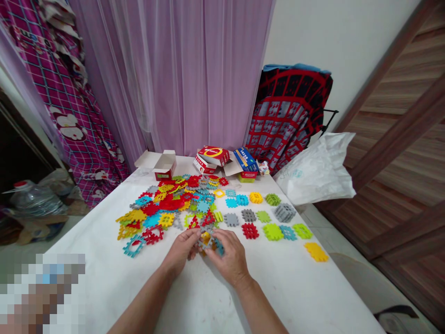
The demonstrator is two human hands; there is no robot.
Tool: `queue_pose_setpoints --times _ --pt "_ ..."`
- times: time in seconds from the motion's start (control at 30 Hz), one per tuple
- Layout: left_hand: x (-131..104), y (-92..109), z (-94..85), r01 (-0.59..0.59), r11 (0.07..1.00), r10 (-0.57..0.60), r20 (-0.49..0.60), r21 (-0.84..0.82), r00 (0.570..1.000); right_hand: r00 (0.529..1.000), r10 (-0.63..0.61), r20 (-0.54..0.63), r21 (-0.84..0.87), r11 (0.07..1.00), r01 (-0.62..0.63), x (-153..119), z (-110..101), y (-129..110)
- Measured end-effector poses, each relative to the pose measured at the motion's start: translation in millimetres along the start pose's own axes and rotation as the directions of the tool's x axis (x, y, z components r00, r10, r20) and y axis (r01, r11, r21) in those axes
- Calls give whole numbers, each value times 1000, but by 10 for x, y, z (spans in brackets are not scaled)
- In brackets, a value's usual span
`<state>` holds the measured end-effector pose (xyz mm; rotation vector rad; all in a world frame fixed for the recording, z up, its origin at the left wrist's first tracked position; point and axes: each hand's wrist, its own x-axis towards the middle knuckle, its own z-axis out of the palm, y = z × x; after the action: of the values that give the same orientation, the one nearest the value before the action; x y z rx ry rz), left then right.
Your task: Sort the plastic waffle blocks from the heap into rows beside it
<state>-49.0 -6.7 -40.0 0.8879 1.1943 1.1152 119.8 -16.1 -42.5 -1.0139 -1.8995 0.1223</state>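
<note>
Between my two hands is a small assembly of interlocking plastic tiles (206, 240), grey with yellow and blue parts showing. My left hand (182, 249) pinches its left side with thumb and fingers. From the right, my right hand (230, 256) closes around the other side and covers part of it. Just beyond my hands lies a pile of loose tiles (172, 202) in red, yellow, blue, green and grey, some with cut-out windows. A blue window tile (134, 246) lies at the pile's near left. To the right, a red tile (250, 230) sits nearest my right hand.
Several sorted tiles and small stacks, including a grey stack (285, 212) and a yellow tile (316, 252), lie along the right of the white table (278, 287). Cardboard boxes (212, 157) stand at the back. A white plastic bag (318, 169) hangs at the right edge.
</note>
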Motion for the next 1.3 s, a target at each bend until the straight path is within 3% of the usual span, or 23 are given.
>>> queue_pose_setpoints --times 0.13,0.27,0.33,0.5,0.6,0.73,0.83,1.3 --pt "-3 26 -3 4 1000 -4 -3 9 1000 997 22 -80 -73 997 -28 67 -80 107" --pt "-36 82 -39 -8 1000 8 -35 10 999 951 134 -278 -171 968 -186 250 -441 551" --pt "-74 96 -106 -19 1000 20 -74 19 997 903 222 -367 -200 930 -310 343 -709 868" --pt "-188 77 -388 -61 993 81 -205 105 975 725 448 -522 -214 754 -620 413 -1307 1565" --pt "-205 64 -489 -99 987 131 -265 129 955 640 492 -590 -177 695 -697 340 -1502 1776" --pt "-167 38 -469 -125 981 162 -273 147 948 561 525 -640 -154 627 -763 209 -1574 1908" --pt "-145 3 -443 -126 977 170 -269 174 948 560 537 -631 -167 611 -774 135 -1527 1978" --pt "-218 77 -430 -97 972 155 -275 213 949 698 388 -601 -334 672 -661 83 -1400 2168"
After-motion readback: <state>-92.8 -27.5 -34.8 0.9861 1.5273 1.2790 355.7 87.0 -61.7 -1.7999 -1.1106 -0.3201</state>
